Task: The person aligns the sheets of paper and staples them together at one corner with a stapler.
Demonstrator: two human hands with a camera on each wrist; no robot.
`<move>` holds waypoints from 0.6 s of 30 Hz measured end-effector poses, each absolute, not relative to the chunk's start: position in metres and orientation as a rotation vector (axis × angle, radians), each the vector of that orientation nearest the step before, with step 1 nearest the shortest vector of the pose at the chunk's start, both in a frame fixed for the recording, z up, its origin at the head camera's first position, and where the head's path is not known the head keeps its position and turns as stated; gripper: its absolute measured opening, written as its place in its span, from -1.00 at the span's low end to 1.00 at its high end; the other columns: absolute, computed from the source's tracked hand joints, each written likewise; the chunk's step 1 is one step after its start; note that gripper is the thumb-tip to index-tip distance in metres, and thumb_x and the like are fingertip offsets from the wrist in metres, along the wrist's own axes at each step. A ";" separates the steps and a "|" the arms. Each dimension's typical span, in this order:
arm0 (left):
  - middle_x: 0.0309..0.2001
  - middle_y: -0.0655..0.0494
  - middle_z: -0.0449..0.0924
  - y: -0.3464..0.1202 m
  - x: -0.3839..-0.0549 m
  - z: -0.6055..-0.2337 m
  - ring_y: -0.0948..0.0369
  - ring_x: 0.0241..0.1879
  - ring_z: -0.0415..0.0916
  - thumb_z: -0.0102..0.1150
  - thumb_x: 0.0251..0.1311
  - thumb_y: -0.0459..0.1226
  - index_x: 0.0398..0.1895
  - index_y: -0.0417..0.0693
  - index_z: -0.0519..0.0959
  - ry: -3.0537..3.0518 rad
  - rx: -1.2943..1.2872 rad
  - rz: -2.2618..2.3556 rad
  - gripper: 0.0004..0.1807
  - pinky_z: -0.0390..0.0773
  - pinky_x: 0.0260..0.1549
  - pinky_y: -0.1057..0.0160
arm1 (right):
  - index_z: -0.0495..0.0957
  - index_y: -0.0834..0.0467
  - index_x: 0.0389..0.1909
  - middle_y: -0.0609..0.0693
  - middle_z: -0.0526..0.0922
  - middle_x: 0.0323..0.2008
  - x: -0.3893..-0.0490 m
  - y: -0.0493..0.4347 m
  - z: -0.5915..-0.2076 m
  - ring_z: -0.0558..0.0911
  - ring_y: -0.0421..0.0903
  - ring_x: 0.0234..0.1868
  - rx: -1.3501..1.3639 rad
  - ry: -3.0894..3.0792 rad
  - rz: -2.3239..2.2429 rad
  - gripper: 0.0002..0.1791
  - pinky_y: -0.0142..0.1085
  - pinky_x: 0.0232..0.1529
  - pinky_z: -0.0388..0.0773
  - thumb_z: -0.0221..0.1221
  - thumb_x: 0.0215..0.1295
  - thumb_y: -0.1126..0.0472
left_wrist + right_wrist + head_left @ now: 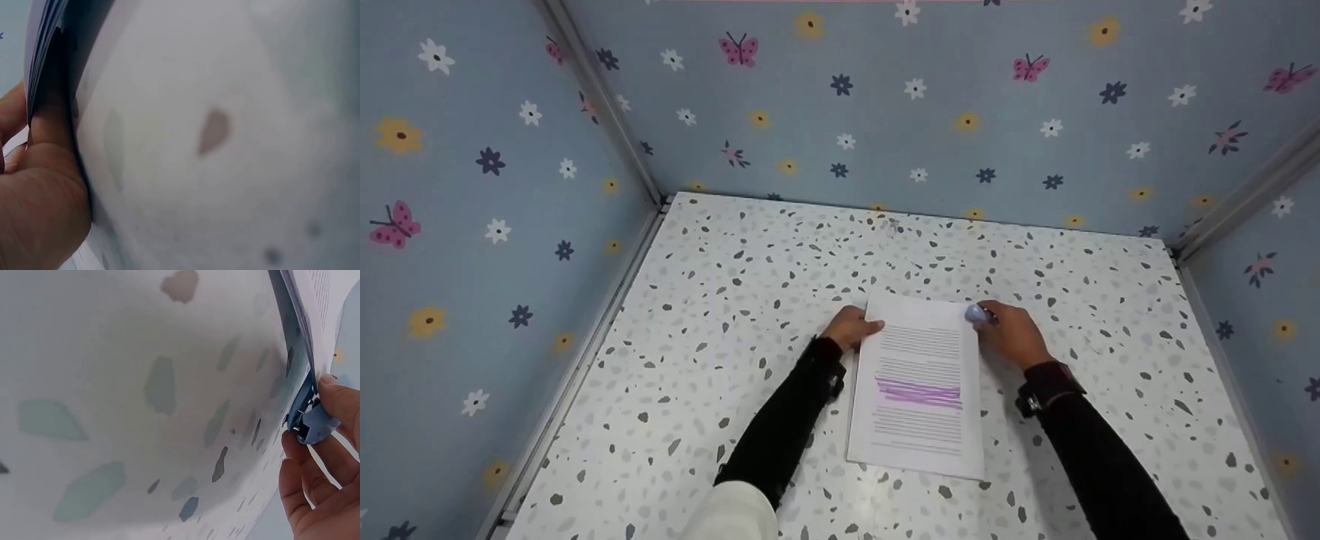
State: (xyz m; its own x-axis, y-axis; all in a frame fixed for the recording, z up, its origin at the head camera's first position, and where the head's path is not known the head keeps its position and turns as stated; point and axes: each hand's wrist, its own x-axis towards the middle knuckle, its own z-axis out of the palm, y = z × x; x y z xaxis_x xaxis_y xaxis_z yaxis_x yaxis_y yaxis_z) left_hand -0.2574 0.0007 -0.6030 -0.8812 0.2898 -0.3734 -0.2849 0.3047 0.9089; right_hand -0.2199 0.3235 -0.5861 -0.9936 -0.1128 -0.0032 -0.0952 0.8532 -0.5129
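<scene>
A stack of printed sheets [919, 461] lies lengthwise before me, with purple highlighter strokes across the middle lines of its top page. My left hand [851, 328] grips the stack's upper left edge, thumb on top. In the left wrist view, fingers [50, 129] reach under the sheets [42, 62]. At the upper right corner my right hand [1012, 334] holds a small blue stapler [978, 313]. The right wrist view shows this stapler [315, 422] between thumb and fingers, with the corner of the sheets [306, 332] at its mouth.
The stack is on a white table [720, 300] speckled with grey chips. Blue panels [915, 112] printed with flowers and butterflies enclose the table at the back and both sides, joined by metal corner posts [604, 105].
</scene>
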 end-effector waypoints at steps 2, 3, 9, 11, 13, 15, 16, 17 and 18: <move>-0.49 -0.02 0.62 0.000 -0.257 -0.603 0.23 -0.56 0.49 0.28 0.34 -0.35 -0.25 -0.46 0.65 2.075 0.017 1.636 -0.77 0.50 -0.51 0.35 | 0.52 0.35 0.26 0.31 0.63 0.12 -0.220 0.322 -0.587 0.60 0.24 0.14 -0.171 2.983 -0.828 -0.56 0.12 0.19 0.47 0.25 0.42 0.28; -0.49 -0.03 0.63 0.000 -0.257 -0.604 0.23 -0.57 0.49 0.28 0.33 -0.36 -0.25 -0.48 0.65 2.063 0.018 1.648 -0.77 0.50 -0.52 0.35 | 0.53 0.35 0.25 0.31 0.63 0.13 -0.220 0.322 -0.587 0.60 0.25 0.15 -0.176 2.983 -0.834 -0.57 0.12 0.20 0.46 0.24 0.43 0.28; -0.46 -0.07 0.67 0.003 -0.259 -0.601 0.22 -0.56 0.53 0.27 0.33 -0.37 -0.24 -0.47 0.65 2.037 0.004 1.670 -0.78 0.54 -0.51 0.34 | 0.63 0.26 0.12 0.22 0.69 0.05 -0.221 0.323 -0.585 0.62 0.21 0.13 -0.187 3.006 -0.856 -0.71 0.11 0.19 0.47 0.20 0.47 0.26; -0.45 -0.07 0.68 0.003 -0.258 -0.601 0.23 -0.55 0.54 0.27 0.34 -0.36 -0.22 -0.46 0.66 2.041 -0.003 1.657 -0.78 0.55 -0.50 0.34 | 0.67 0.21 0.03 0.17 0.72 -0.01 -0.221 0.323 -0.586 0.65 0.18 0.09 -0.193 3.004 -0.856 -0.78 0.09 0.15 0.50 0.19 0.48 0.23; -0.44 -0.06 0.67 0.003 -0.258 -0.602 0.23 -0.54 0.53 0.27 0.34 -0.35 -0.19 -0.45 0.66 2.045 -0.020 1.641 -0.78 0.54 -0.50 0.35 | 0.67 0.19 -0.02 0.14 0.73 -0.03 -0.221 0.322 -0.586 0.66 0.15 0.06 -0.194 2.994 -0.849 -0.81 0.08 0.13 0.51 0.19 0.48 0.22; -0.44 -0.04 0.67 0.003 -0.257 -0.603 0.23 -0.54 0.53 0.28 0.35 -0.33 -0.17 -0.44 0.66 2.051 -0.034 1.629 -0.77 0.53 -0.50 0.35 | 0.65 0.22 0.02 0.17 0.72 -0.02 -0.221 0.321 -0.585 0.66 0.17 0.06 -0.181 2.985 -0.830 -0.77 0.09 0.14 0.50 0.19 0.49 0.20; -0.45 -0.03 0.65 0.003 -0.257 -0.603 0.24 -0.54 0.52 0.28 0.35 -0.32 -0.18 -0.43 0.65 2.068 -0.037 1.614 -0.76 0.52 -0.50 0.36 | 0.63 0.25 0.09 0.20 0.71 -0.01 -0.221 0.320 -0.584 0.65 0.19 0.06 -0.168 2.979 -0.819 -0.72 0.10 0.14 0.50 0.19 0.49 0.20; -0.45 -0.02 0.65 0.003 -0.257 -0.604 0.24 -0.54 0.51 0.28 0.36 -0.31 -0.18 -0.42 0.65 2.075 -0.042 1.606 -0.76 0.51 -0.51 0.36 | 0.59 0.27 0.15 0.23 0.69 0.00 -0.221 0.319 -0.583 0.64 0.20 0.06 -0.154 2.973 -0.805 -0.67 0.11 0.14 0.49 0.18 0.48 0.20; -0.45 -0.02 0.64 0.002 -0.257 -0.605 0.24 -0.54 0.51 0.28 0.36 -0.31 -0.18 -0.41 0.66 2.081 -0.045 1.599 -0.76 0.50 -0.51 0.36 | 0.55 0.29 0.22 0.26 0.68 0.02 -0.221 0.318 -0.582 0.63 0.21 0.07 -0.138 2.968 -0.798 -0.61 0.12 0.14 0.49 0.18 0.48 0.19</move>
State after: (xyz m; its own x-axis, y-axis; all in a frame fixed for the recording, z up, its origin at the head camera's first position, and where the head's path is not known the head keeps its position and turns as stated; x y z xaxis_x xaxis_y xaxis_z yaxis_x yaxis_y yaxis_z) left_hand -0.2568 0.0024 -0.6050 -0.8688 0.2754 -0.4115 -0.3267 0.3058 0.8943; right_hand -0.2210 0.3180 -0.5816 -0.9939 -0.1031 -0.0394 -0.0695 0.8615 -0.5030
